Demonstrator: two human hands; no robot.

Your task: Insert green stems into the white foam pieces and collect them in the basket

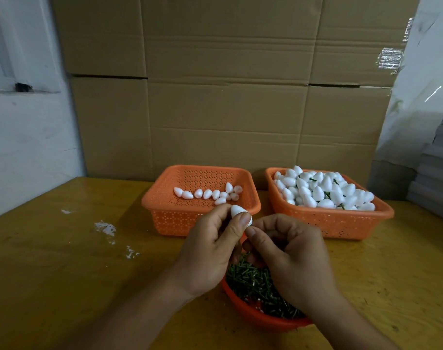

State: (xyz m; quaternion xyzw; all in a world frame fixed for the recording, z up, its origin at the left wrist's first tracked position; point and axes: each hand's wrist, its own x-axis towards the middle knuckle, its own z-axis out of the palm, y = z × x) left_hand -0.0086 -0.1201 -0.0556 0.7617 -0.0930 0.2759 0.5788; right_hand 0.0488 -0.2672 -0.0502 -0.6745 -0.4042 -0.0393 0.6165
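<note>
From the head camera, we are looking down on a yellow wooden table [63, 286], and the landmark to hold on to is the red bowl [255, 318] nearest the person, heaped with short green stems [255, 281]. Everything else sits around that bowl.

Directly above the bowl the two hands meet. The left hand [210, 251] pinches a white foam piece [240, 213] between thumb and curled fingers, blunt end up, narrower end turned toward the other hand. The right hand [291, 251] is curled tight, thumb and forefinger pressed together right at the foam's lower tip. They look to be pinching a stem, but the stem itself is hidden, so I cannot say for certain.

Beyond the bowl, slightly to its left, stands an orange basket [164, 198] with a thin row of plain foam pieces along its floor. Beyond the bowl to its right stands a second orange basket [341, 218], piled high with foam pieces, green stems poking out between them. That looks like the collecting basket.

On handling, my read: the foam is featherlight and smooth, easy to dent, so the grip belongs around its widest part, firm but not crushing. The stem looks thin and stiff; it should be held close to the tip so it goes in straight.

Left of the bowl, white flecks [106, 228] mark the table. Behind the baskets rise cardboard boxes [228, 97].
</note>
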